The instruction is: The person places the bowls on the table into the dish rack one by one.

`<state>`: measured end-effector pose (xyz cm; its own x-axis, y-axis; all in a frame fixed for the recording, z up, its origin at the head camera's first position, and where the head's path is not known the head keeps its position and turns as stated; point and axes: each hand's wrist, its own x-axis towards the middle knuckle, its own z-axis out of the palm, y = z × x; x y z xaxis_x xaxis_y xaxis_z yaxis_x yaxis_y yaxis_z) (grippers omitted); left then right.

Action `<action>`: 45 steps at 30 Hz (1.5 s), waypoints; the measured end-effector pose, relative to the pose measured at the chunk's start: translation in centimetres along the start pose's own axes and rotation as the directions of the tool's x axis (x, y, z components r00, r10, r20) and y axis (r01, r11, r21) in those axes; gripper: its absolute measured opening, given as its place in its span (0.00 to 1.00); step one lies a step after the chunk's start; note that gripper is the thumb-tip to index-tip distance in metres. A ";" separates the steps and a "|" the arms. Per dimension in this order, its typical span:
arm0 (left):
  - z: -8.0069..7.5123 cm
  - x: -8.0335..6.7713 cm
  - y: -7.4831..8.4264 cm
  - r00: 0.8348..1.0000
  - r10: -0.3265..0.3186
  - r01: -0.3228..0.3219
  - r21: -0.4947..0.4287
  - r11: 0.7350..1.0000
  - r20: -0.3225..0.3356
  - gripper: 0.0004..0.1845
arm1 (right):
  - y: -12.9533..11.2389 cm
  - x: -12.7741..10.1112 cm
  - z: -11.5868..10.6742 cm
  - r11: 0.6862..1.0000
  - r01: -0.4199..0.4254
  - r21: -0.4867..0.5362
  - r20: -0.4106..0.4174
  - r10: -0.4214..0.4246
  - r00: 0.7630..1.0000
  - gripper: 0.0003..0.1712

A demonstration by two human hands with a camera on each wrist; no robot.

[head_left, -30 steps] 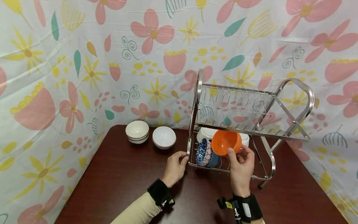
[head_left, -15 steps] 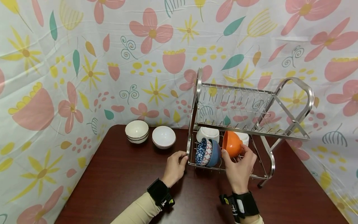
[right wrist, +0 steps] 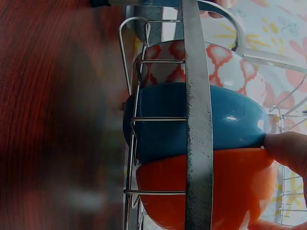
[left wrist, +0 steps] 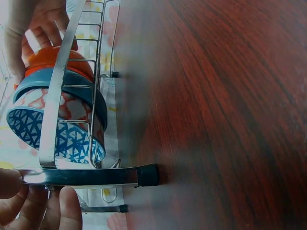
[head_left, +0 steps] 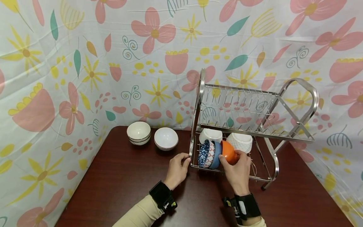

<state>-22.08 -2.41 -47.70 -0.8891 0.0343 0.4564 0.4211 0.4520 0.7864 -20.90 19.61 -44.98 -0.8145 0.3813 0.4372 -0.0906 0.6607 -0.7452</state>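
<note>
My right hand (head_left: 237,171) holds an orange bowl (head_left: 227,152) on its side in the lower tier of a metal dish rack (head_left: 255,133). The bowl stands against a blue bowl (right wrist: 230,117), its rim touching the blue one in the right wrist view. Beyond that lean a red-and-white patterned bowl (right wrist: 168,55) and a bowl with a blue-and-white patterned inside (left wrist: 29,125), all tipped sideways in a row. With thumb and fingers, my left hand (head_left: 178,168) grips the rack's left end frame (left wrist: 86,177).
Two white bowls, one (head_left: 210,135) left and a textured one (head_left: 241,142) right, sit upside down at the back of the lower tier. Stacked cream bowls (head_left: 139,132) and a white bowl (head_left: 166,138) stand on the brown table (head_left: 119,176), left of the rack.
My right hand has turned the orange bowl from facing me onto its side, then moved it left and down against the blue bowl. The left hand stays on the rack.
</note>
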 end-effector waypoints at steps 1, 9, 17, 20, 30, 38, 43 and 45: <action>0.0 0.0 0.0 1.000 0.001 -0.001 -0.001 1.000 0.000 0.05 | 0.0 0.0 0.0 1.000 -0.004 -0.001 0.006 0.004 1.000 0.36; 0.0 0.0 -0.2 1.000 0.013 -0.013 0.007 1.000 -0.001 0.04 | -0.1 0.2 -0.3 0.999 -0.046 -0.010 0.083 0.047 0.995 0.36; 0.0 -0.1 -0.1 1.000 0.009 -0.009 0.002 1.000 0.000 0.04 | -0.1 0.3 -0.7 0.995 -0.097 -0.021 0.180 0.099 0.979 0.39; 0.0 -0.2 -0.1 1.000 0.006 -0.006 -0.001 1.000 0.002 0.04 | 0.0 0.3 -0.7 0.995 -0.093 -0.023 0.205 0.096 0.974 0.39; -0.1 -0.1 0.0 1.000 0.010 -0.010 -0.004 1.000 0.003 0.05 | 0.0 0.3 -0.7 0.997 -0.075 -0.033 0.204 0.080 0.976 0.38; 0.0 -0.2 -0.1 1.000 0.002 -0.002 -0.004 1.000 0.009 0.05 | -0.1 0.2 -0.7 0.996 -0.077 -0.040 0.204 0.084 0.975 0.38; 0.0 -0.2 -0.2 1.000 0.008 -0.008 -0.001 1.000 0.008 0.05 | -0.3 0.1 -0.6 0.996 -0.064 -0.055 0.180 0.073 0.981 0.39; 0.0 -0.1 -0.2 1.000 0.010 -0.011 0.001 1.000 0.006 0.05 | -0.3 0.0 -0.5 0.998 -0.043 -0.052 0.150 0.050 0.987 0.38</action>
<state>-22.04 -2.49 -47.92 -0.8857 0.0445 0.4621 0.4302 0.4529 0.7809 -20.60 19.73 -44.54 -0.8948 0.3125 0.3188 -0.0258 0.6767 -0.7358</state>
